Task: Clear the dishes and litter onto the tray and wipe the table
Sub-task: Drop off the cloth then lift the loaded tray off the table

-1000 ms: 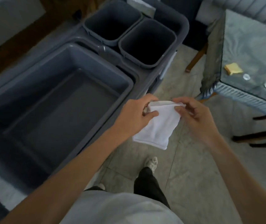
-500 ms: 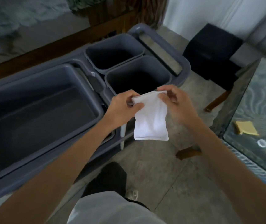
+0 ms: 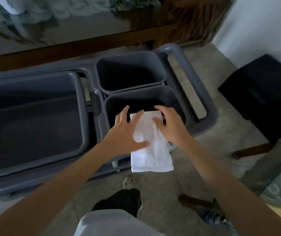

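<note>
Now lowered onto near rim of square grey plastic bin [image 3: 179, 106], folded white cloth [image 3: 150, 147] draped there; left hand [image 3: 126, 135], right hand [image 3: 172, 125] fingers spread flat, pressing, not gripping, seemingly parking it

Your forearms are bare from the bottom edge of the view up to the wrists, with no sleeve, watch or band on either. Your left hand [image 3: 126, 133] and right hand [image 3: 172, 126] are bare too, without gloves or rings that can be made out. Low in the centre, a pale grey-white garment [image 3: 112, 223] covers your torso. Below it one leg shows in dark trousers [image 3: 119, 203], and ahead of that leg sits a light-coloured shoe [image 3: 128, 181], blurred.
</note>
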